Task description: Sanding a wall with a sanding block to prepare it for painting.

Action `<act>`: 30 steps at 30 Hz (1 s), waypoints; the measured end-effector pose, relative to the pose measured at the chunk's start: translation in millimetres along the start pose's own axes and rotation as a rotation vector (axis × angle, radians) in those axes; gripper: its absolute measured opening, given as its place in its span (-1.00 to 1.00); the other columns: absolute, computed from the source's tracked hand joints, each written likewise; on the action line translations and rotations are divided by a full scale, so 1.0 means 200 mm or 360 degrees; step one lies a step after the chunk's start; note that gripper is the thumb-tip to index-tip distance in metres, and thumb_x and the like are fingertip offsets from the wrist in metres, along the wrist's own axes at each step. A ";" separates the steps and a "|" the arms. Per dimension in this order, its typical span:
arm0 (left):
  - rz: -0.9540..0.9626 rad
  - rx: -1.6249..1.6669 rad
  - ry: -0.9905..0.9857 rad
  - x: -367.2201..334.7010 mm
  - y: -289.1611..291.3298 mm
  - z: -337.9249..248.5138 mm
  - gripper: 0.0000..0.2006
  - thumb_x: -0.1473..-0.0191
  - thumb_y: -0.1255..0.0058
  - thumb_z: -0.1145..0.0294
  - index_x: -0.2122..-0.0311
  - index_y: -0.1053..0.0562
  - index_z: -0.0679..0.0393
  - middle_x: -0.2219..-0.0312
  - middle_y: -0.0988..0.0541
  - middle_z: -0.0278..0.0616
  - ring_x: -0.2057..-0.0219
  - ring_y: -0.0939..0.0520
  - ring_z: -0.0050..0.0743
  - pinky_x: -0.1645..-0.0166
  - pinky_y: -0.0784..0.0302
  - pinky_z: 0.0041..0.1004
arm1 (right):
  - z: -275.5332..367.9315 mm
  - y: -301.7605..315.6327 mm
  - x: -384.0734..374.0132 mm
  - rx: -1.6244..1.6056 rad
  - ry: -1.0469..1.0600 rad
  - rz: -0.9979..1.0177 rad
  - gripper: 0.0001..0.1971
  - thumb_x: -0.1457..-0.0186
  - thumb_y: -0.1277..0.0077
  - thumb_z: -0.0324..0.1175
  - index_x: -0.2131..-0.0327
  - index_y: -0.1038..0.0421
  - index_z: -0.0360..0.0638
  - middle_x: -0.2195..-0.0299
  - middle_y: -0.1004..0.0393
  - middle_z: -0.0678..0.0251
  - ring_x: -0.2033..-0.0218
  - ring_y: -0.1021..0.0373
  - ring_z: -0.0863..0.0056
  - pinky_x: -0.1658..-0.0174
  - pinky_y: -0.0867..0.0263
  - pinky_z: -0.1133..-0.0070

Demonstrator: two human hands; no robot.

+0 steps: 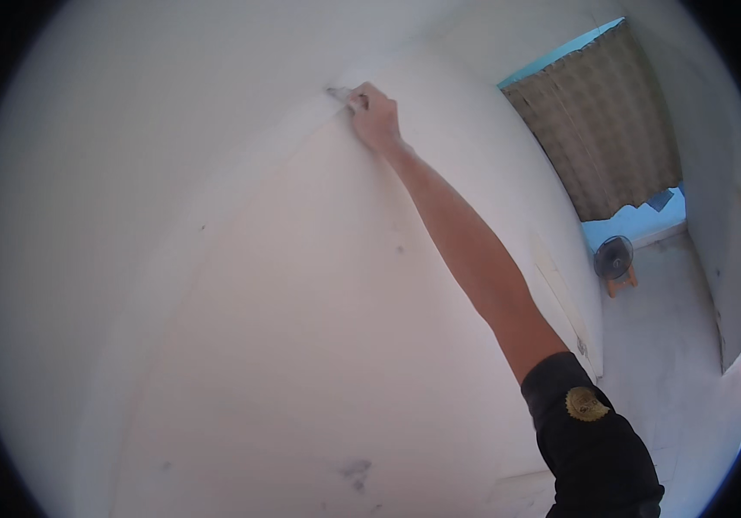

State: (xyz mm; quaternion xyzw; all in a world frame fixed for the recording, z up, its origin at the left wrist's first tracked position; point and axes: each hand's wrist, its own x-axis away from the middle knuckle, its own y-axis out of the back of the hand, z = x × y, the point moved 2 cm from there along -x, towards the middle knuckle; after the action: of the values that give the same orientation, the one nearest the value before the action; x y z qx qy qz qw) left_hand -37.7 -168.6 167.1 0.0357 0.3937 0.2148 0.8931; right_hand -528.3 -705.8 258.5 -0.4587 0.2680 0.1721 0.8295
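Observation:
My right arm stretches up from the lower right in a black short sleeve with a gold badge. High on the pale wall (301, 285), my right hand (376, 118) is closed around a small flat pale tool that looks like a scraper (338, 93). Its far end meets the wall at a small dark mark, beside a faint slanting line where a whiter band borders a pinkish area. My fingers cover most of the tool, so its exact kind is unclear. My left hand is out of view.
Dark smudges (357, 471) mark the wall low down. At the right, a brown curtain (599, 125) hangs over a bright blue opening. Below it a round fan (614, 257) stands on a small wooden stool (623, 283), on a pale floor (655, 345).

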 end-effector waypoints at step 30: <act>0.0213 -0.0202 -0.0087 -0.30 0.13 0.06 -0.57 -0.06 0.09 0.63 -0.09 -0.27 0.34 -0.02 -0.45 0.00 -0.06 -0.45 -0.12 0.08 -0.45 -0.35 | -0.31 0.25 0.01 0.0395 -0.0566 0.0020 -0.81 -0.06 -0.02 -0.25 0.30 -0.46 -0.12 0.39 -0.53 0.12 0.36 -0.47 0.26 0.24 -0.34 0.42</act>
State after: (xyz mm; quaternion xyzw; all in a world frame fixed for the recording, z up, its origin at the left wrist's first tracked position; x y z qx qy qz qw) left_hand -73.7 -167.7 222.7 0.0110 0.3513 0.2974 0.8877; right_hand -570.7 -732.7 196.3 -0.3138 0.1395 0.2211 0.9128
